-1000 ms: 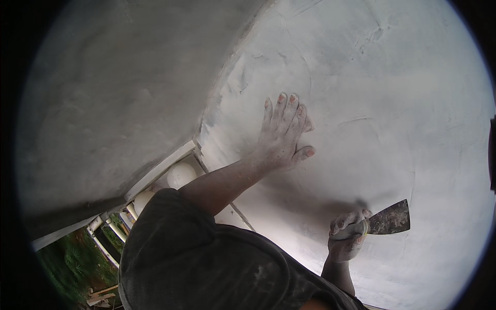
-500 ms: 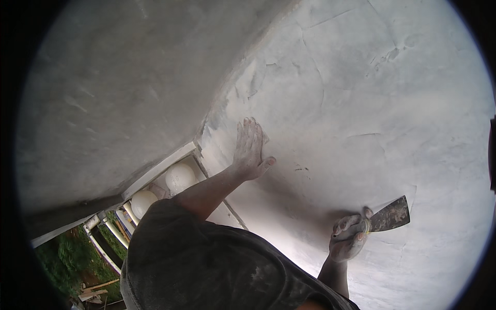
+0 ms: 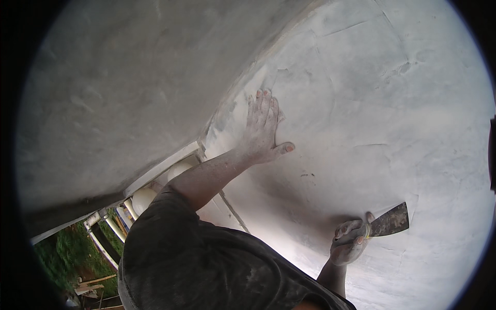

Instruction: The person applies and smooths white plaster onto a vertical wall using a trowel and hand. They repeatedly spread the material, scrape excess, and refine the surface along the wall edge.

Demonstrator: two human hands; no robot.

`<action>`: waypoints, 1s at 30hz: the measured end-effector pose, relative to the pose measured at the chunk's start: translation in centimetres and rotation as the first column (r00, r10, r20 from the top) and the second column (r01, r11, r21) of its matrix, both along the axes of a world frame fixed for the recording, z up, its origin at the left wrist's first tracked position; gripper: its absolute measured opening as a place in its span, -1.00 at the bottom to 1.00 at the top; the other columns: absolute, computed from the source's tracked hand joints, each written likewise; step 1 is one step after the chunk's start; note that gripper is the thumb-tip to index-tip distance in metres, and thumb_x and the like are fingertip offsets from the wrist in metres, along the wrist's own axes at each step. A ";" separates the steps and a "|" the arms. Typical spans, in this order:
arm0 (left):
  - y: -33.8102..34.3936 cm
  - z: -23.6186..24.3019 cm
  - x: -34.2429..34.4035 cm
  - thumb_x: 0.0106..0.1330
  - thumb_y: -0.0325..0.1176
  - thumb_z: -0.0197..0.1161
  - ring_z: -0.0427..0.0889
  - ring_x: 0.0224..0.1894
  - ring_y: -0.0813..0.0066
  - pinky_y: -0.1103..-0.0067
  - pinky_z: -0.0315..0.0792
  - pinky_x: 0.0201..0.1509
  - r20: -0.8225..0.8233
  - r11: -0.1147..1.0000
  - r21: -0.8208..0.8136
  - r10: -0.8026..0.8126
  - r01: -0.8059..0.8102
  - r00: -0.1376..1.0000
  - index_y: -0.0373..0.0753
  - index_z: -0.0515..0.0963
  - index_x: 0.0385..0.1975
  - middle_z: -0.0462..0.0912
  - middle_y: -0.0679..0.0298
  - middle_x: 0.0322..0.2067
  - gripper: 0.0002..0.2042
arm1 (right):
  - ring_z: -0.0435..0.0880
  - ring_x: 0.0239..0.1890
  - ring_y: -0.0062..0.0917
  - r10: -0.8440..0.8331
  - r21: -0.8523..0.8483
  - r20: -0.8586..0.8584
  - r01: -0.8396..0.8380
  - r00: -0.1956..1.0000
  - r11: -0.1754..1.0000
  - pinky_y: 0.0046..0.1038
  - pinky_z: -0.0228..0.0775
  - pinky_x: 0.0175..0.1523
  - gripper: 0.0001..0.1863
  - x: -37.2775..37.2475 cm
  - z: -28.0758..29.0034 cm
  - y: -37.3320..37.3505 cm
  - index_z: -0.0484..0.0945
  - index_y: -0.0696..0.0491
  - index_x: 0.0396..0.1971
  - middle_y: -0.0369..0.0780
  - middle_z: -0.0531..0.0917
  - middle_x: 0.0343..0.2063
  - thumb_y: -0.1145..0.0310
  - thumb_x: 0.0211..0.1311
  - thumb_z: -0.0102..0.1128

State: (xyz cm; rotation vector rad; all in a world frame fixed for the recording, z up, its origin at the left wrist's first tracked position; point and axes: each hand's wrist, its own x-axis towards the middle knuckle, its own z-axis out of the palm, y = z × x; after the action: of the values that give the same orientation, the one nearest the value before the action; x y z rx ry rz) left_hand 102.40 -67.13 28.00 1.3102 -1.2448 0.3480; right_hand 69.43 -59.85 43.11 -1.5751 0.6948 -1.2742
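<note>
My left hand [image 3: 261, 132], coated in white dust, lies flat against the pale plastered wall [image 3: 351, 119] near its corner. The fingers point up and the thumb stands out to the right. Beside the index finger pokes a small edge of what looks like sandpaper [image 3: 281, 117], mostly hidden under the palm and fingers. Lower right, my right hand [image 3: 349, 242] is closed around a putty knife [image 3: 391, 220]. Its dark, stained blade points right and slightly up, close to the wall; the handle is mostly covered by my fingers.
A darker grey surface [image 3: 129, 88] meets the wall along the corner at left. Below it, a pale ledge [image 3: 163, 168], white round balusters [image 3: 143, 198] and white pipes [image 3: 113, 227] stand near my left arm. Grass and wood scraps [image 3: 90, 287] show far below.
My left hand has slid up and slightly right along the wall, with the sandpaper edge moving along under it. My right hand and the putty knife have barely shifted.
</note>
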 end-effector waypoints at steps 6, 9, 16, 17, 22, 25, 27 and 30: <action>-0.6 1.9 2.0 0.30 0.54 -0.09 -0.32 0.57 -0.46 -0.24 -0.37 0.54 0.062 0.993 0.103 -0.060 0.053 0.996 -0.65 -0.05 0.45 -0.14 -0.45 0.48 0.19 | 0.50 -0.51 -0.55 -0.016 -0.019 -0.057 0.015 0.998 1.000 -0.56 0.37 -0.50 -0.12 -1.0 -0.5 -0.2 0.01 0.30 0.40 -0.20 0.49 -0.42 -0.02 0.43 0.22; 0.0 -1.9 0.7 0.29 0.56 -0.09 -0.31 0.58 -0.42 -0.22 -0.37 0.55 -0.054 0.989 0.135 -0.055 0.062 0.997 -0.61 -0.06 0.47 -0.13 -0.41 0.50 0.19 | 0.49 -0.52 -0.56 0.012 0.015 0.011 -0.012 1.000 1.000 -0.58 0.35 -0.51 -0.12 -1.1 -0.7 -0.4 0.02 0.30 0.40 -0.21 0.48 -0.44 -0.03 0.43 0.20; -0.2 5.1 3.1 0.31 0.57 -0.17 -0.33 0.58 -0.39 -0.24 -0.40 0.54 0.130 0.988 0.152 -0.018 -0.002 0.991 -0.75 -0.08 0.41 -0.16 -0.54 0.45 0.23 | 0.47 -0.56 -0.57 -0.098 -0.050 -0.031 0.096 0.995 0.994 -0.57 0.35 -0.54 -0.08 -0.5 -0.9 0.1 0.00 0.32 0.41 -0.21 0.47 -0.46 -0.06 0.41 0.21; -0.3 3.0 2.2 0.31 0.56 -0.17 -0.33 0.58 -0.39 -0.23 -0.39 0.54 0.073 0.993 0.116 -0.029 0.020 0.997 -0.71 -0.07 0.43 -0.16 -0.52 0.46 0.22 | 0.50 -0.55 -0.51 -0.081 0.005 0.021 0.081 0.996 0.997 -0.51 0.39 -0.54 -0.08 -0.5 -0.9 0.2 0.04 0.28 0.39 -0.20 0.50 -0.46 0.02 0.33 0.32; 0.2 -0.9 -0.5 0.33 0.54 -0.16 -0.32 0.59 -0.37 -0.22 -0.38 0.54 -0.091 0.998 0.014 -0.067 0.069 0.994 -0.59 -0.06 0.48 -0.16 -0.44 0.49 0.16 | 0.51 -0.55 -0.48 -0.075 0.035 -0.007 0.075 0.997 0.997 -0.47 0.39 -0.55 -0.19 -1.0 -0.7 -0.1 0.18 0.17 0.27 -0.22 0.50 -0.50 0.15 0.22 0.49; -0.9 3.2 0.2 0.35 0.51 -0.14 -0.33 0.59 -0.38 -0.23 -0.40 0.54 -0.021 0.996 0.079 -0.028 0.029 0.999 -0.62 -0.06 0.47 -0.19 -0.45 0.50 0.14 | 0.44 -0.59 -0.58 -0.113 0.165 -0.015 0.114 0.993 0.980 -0.57 0.30 -0.59 -0.14 -1.1 -0.9 -0.4 0.08 0.23 0.34 -0.22 0.48 -0.48 0.01 0.32 0.33; -1.3 5.2 0.4 0.36 0.50 -0.14 -0.34 0.58 -0.40 -0.23 -0.42 0.54 0.060 0.996 0.085 0.003 -0.008 0.998 -0.62 -0.07 0.47 -0.20 -0.44 0.50 0.14 | 0.43 -0.58 -0.61 -0.097 0.013 -0.176 0.101 0.980 0.995 -0.59 0.28 -0.59 -0.17 -0.5 -1.1 -0.5 0.10 0.21 0.32 -0.23 0.48 -0.49 0.00 0.32 0.32; -0.2 0.0 -2.1 0.37 0.48 -0.12 -0.34 0.58 -0.42 -0.22 -0.41 0.54 -0.069 0.992 0.107 -0.061 0.068 0.996 -0.64 -0.06 0.46 -0.19 -0.44 0.49 0.13 | 0.44 -0.53 -0.63 -0.088 -0.173 -0.386 0.022 0.918 0.985 -0.60 0.32 -0.47 -0.25 1.2 -1.2 -0.8 0.15 0.15 0.27 -0.24 0.50 -0.45 0.07 0.31 0.34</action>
State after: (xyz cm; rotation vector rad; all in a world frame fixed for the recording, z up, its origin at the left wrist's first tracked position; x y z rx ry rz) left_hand 100.28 -67.34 27.99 1.3597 -1.2624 0.1915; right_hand 70.61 -60.63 41.92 -1.9907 0.9067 -1.0854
